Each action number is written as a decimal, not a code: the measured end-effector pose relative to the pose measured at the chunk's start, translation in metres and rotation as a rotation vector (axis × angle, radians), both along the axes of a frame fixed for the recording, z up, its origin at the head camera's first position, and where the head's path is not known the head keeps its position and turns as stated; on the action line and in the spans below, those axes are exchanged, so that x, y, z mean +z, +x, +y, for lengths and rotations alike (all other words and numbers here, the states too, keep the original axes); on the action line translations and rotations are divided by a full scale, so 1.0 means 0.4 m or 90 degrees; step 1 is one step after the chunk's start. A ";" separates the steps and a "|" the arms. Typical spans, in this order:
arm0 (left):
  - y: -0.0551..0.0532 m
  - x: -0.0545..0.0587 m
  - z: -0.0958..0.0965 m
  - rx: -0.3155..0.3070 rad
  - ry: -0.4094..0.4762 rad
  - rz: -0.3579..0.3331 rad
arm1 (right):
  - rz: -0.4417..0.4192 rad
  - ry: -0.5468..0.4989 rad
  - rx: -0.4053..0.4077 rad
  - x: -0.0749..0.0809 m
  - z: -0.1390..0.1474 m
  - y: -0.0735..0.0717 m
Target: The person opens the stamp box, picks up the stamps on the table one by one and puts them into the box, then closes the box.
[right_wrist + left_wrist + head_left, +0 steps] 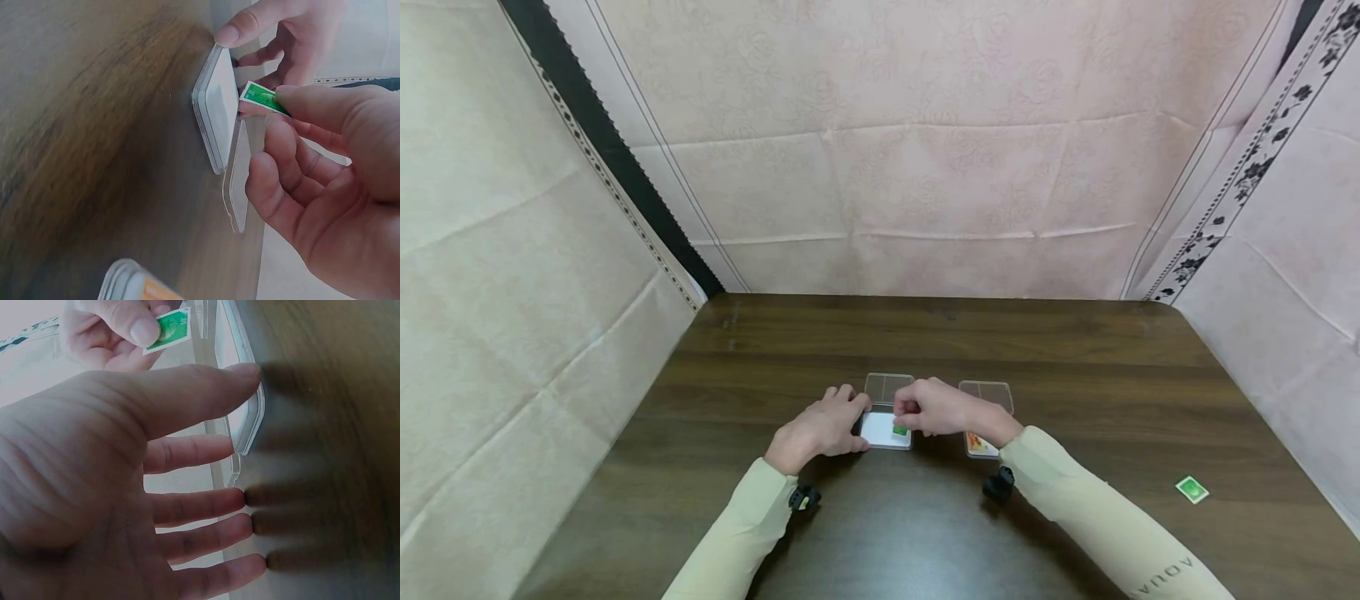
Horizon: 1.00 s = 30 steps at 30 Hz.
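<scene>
A small green stamp (258, 94) with a white serrated edge is pinched between the thumb and forefinger of my right hand (943, 407). It hovers just above an open clear plastic case (877, 430) whose inside is white. The case's transparent lid (887, 387) lies folded back on the far side. My left hand (822, 431) stands at the case's left edge with thumb and fingers extended. In the left wrist view the thumb touches the rim, while several fingertips reach down to the table.
To the right, partly behind the right forearm, lies a second open clear case (982, 447) with an orange-and-white picture inside. Another green stamp (1192, 489) rests alone on the brown wooden table (760, 533) farther right. Pale cloth (887, 183) hangs behind the table and at both sides.
</scene>
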<state>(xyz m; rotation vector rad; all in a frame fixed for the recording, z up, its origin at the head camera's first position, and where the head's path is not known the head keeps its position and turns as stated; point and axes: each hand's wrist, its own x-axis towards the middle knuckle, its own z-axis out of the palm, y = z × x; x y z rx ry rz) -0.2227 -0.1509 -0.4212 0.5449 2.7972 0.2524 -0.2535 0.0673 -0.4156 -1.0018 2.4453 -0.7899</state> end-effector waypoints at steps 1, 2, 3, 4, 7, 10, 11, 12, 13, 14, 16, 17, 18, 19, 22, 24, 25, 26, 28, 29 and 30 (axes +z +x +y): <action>0.000 0.000 0.001 0.000 -0.002 0.001 | -0.004 0.000 -0.002 -0.001 -0.002 0.000; 0.000 0.000 0.001 0.000 -0.003 0.000 | -0.008 0.002 -0.004 -0.002 -0.004 0.001; 0.000 0.001 0.002 0.001 -0.003 -0.001 | -0.011 0.003 -0.005 -0.003 -0.006 0.001; -0.001 0.001 0.003 0.001 -0.004 -0.002 | -0.015 0.006 -0.006 -0.003 -0.007 0.001; 0.000 0.003 0.003 0.002 -0.004 -0.004 | -0.026 0.008 -0.008 -0.007 -0.010 0.000; 0.001 0.004 0.003 0.001 -0.005 -0.005 | -0.033 0.015 -0.004 -0.012 -0.014 -0.002; 0.002 0.004 0.002 0.001 -0.005 -0.004 | -0.034 0.017 -0.003 -0.014 -0.015 -0.003; 0.002 0.004 0.002 0.001 -0.006 -0.004 | -0.033 0.019 -0.002 -0.015 -0.016 -0.004; 0.002 0.004 0.002 0.001 -0.005 -0.004 | -0.030 0.021 0.000 -0.018 -0.018 -0.005; 0.002 0.003 0.002 0.001 -0.005 -0.005 | -0.026 0.025 0.001 -0.020 -0.019 -0.006; 0.003 0.003 0.002 -0.001 -0.002 -0.005 | -0.014 0.029 0.003 -0.024 -0.021 -0.008; 0.003 0.003 0.002 -0.001 -0.001 -0.005 | -0.007 0.029 0.005 -0.026 -0.023 -0.008; 0.003 0.004 0.002 -0.002 0.000 -0.005 | 0.001 0.030 0.007 -0.028 -0.024 -0.009; 0.004 0.004 0.002 -0.002 0.000 -0.004 | 0.013 0.031 0.009 -0.031 -0.026 -0.010; 0.004 0.005 0.001 -0.003 0.001 0.000 | 0.045 0.041 0.012 -0.038 -0.032 -0.011; 0.005 0.005 0.001 -0.003 0.002 0.002 | 0.061 0.048 0.009 -0.043 -0.035 -0.010; 0.005 0.005 0.001 -0.003 0.002 0.003 | 0.067 0.049 0.008 -0.045 -0.036 -0.010; 0.005 0.006 0.001 -0.003 0.002 0.002 | 0.070 0.052 0.004 -0.047 -0.037 -0.009; 0.005 0.007 0.001 -0.004 0.002 0.003 | 0.073 0.054 -0.005 -0.047 -0.039 -0.007; 0.005 0.007 0.001 -0.004 0.002 0.002 | 0.074 0.055 -0.010 -0.046 -0.039 -0.006; 0.005 0.008 0.001 -0.003 0.002 0.002 | 0.076 0.055 -0.014 -0.045 -0.040 -0.006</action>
